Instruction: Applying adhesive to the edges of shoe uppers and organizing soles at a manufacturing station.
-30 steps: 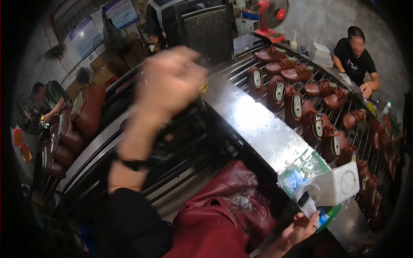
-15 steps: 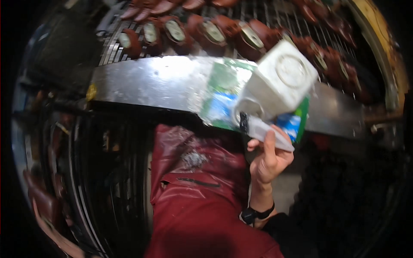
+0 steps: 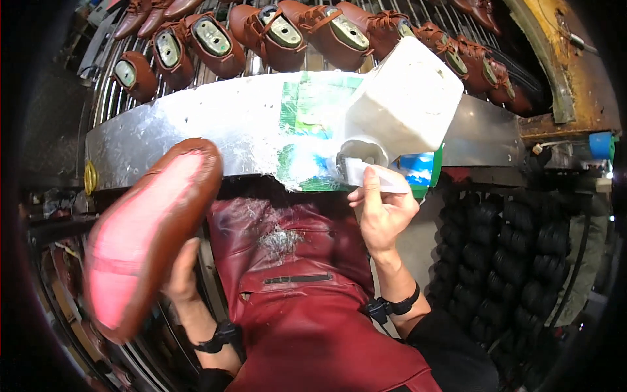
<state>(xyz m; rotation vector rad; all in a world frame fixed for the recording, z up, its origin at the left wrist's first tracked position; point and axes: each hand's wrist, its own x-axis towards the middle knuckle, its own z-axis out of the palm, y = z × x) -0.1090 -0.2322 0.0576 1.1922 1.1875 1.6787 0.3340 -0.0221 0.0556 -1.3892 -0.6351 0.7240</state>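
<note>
My left hand grips a brown leather shoe, raised and tilted with its pink underside facing me. The fingers are mostly hidden behind the shoe. In my right hand, a brush with a translucent white handle is pinched between thumb and fingers. The brush's head is inside the round mouth of a white plastic jug, so its bristles are hidden now. That jug lies tilted on a green and blue printed sheet on the metal ledge.
Beyond the metal ledge, rows of brown shoes stand on a roller conveyor. Black stacked pieces are at my right. A dark red apron covers my lap. A worn yellowish frame rises at the far right.
My left hand has come into view from the left with the shoe. The brush's dark tip, visible outside the jug's mouth before, has gone into it.
</note>
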